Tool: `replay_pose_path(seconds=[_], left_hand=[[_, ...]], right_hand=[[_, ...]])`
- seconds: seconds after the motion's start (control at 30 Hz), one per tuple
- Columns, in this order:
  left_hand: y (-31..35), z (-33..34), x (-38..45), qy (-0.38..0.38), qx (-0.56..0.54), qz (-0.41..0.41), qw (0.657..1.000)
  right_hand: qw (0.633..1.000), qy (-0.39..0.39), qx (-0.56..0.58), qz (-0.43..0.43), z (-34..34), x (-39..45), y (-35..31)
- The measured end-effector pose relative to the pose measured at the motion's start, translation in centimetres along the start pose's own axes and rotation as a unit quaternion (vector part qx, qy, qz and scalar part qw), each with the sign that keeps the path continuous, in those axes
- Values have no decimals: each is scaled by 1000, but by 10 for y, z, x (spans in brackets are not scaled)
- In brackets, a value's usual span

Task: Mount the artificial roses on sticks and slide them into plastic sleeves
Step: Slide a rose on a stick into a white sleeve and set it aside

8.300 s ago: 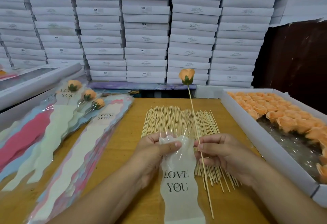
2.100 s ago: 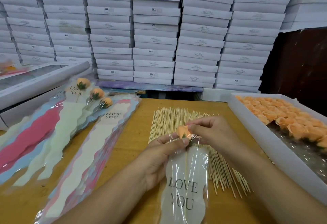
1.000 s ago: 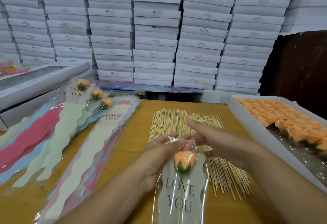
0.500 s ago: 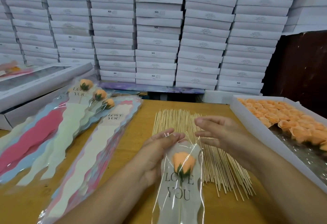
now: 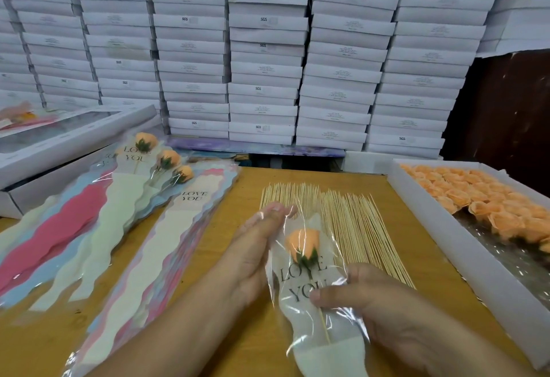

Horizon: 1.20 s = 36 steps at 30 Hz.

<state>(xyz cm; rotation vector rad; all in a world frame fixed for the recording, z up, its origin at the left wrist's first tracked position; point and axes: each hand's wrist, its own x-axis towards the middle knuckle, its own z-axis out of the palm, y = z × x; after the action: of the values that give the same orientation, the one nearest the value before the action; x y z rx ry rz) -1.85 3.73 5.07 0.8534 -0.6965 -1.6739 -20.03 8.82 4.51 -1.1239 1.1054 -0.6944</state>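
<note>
1. Head view: the right hand [image 5: 369, 302] has dropped from above the sticks half a second ago and now pinches the plastic sleeve [image 5: 312, 296] at its right edge, thumb on the "YOU" lettering.
2. The left hand [image 5: 256, 254] stays flat along the sleeve's left edge, fingers straight, tips at the sleeve mouth, supporting rather than gripping.
3. The orange rose [image 5: 303, 244] sits deeper in the sleeve than a moment ago, its green base touching the word "LOVE"; its stick [image 5: 325, 327] runs down inside towards the near edge.
4. The sleeve lies over the near left part of the loose sticks [image 5: 354, 227], which fan across the middle of the tabletop [image 5: 244, 192].
5. Right: the white tray of roses [image 5: 440, 227] runs along the tabletop's right edge, with a strip of bare wood between it and the sticks.
6. Left: the pile of empty sleeves [image 5: 143, 245] fans out, with three finished roses [image 5: 166, 158] at its far end; bare wood shows between the pile and the left hand.
7. Far: stacked white boxes [image 5: 268, 58] wall off the back edge.
</note>
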Motion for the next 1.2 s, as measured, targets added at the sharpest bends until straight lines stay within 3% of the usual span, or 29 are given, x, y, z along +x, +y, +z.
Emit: replay_pose_path(seconds=[0.23,0.47,0.67,0.87,1.2], left_hand=[[-7,2,-8,-94,73,-56,991],[-22,2,-14,-188,222,-156,944],[-26,4,-15,-179,251,-147,940],[-21,7,-16,-132,224,-106,960],[-24,8,-20,-162,236,-145,947]], right_hand=[[992,92,35,-80,-21,25,-22],[974,191,69,-105,-37,51,-34],[972,184,91,-117,-40,57,-28],[988,102,56,-104,-34,53,-15],[966,196,80,-151,-41,57,-22]])
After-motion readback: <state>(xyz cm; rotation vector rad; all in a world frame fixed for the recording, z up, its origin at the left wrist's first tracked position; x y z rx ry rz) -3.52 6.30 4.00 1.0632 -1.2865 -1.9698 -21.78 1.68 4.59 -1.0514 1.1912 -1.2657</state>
